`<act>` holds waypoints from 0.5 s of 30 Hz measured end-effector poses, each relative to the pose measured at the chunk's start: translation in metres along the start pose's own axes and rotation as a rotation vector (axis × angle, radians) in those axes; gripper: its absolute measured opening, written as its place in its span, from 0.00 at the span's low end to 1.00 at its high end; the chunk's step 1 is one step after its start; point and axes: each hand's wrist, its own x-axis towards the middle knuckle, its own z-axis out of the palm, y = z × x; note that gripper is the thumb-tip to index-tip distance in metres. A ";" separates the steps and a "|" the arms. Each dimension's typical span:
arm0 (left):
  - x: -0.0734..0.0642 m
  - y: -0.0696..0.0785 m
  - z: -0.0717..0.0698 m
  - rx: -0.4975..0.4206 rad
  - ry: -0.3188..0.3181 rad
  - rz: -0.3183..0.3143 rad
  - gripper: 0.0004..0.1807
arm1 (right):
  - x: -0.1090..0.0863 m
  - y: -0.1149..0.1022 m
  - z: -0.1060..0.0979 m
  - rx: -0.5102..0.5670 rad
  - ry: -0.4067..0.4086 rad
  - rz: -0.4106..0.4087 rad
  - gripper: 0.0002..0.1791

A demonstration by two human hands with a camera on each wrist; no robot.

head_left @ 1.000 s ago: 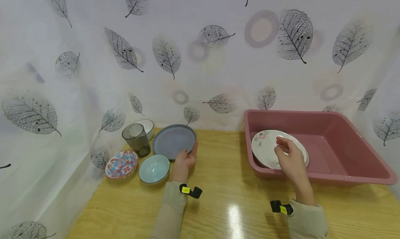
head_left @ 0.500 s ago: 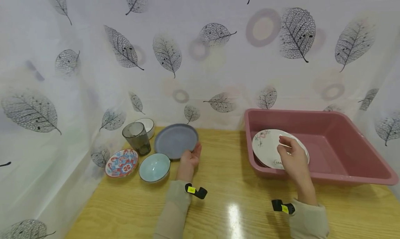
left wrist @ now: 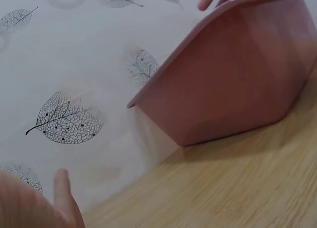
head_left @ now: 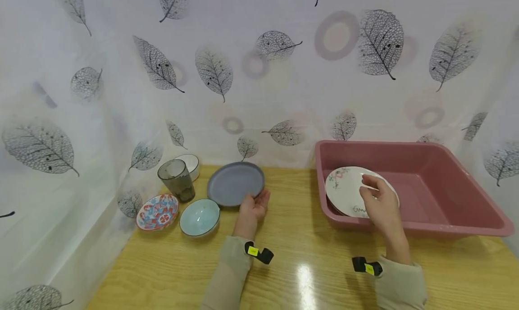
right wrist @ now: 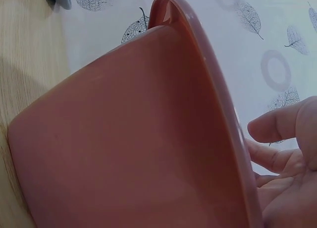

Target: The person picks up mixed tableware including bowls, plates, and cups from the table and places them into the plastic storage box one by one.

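My left hand (head_left: pixel 252 211) holds the near right edge of a round grey plate (head_left: pixel 235 184), its thumb over the rim; the fingers are partly hidden in the head view. The left wrist view shows part of that hand (left wrist: pixel 29 205), but not the plate. Over the pink basin (head_left: pixel 450 193), my right hand (head_left: pixel 381 204) hovers above a white plate (head_left: pixel 344 193) with a floral pattern, which lies against the basin's left side. Loosely bent, the right hand's fingers and thumb hold nothing. In the right wrist view the same hand (right wrist: pixel 292 163) is beside the basin's rim.
Left of the grey plate are a dark translucent cup (head_left: pixel 178 181), a white bowl (head_left: pixel 190 166), a light blue bowl (head_left: pixel 199 217) and a red-and-blue patterned dish (head_left: pixel 158 212). A leaf-print curtain (head_left: pixel 284 93) closes off the back and left of the wooden table (head_left: pixel 292 265).
The grey plate has slid a little to the right along with my left hand, away from the cup. My right hand has stayed nearly still over the white plate.
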 end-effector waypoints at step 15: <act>0.057 -0.013 -0.030 -0.146 -0.082 -0.029 0.25 | 0.000 0.000 0.001 -0.001 -0.015 0.000 0.24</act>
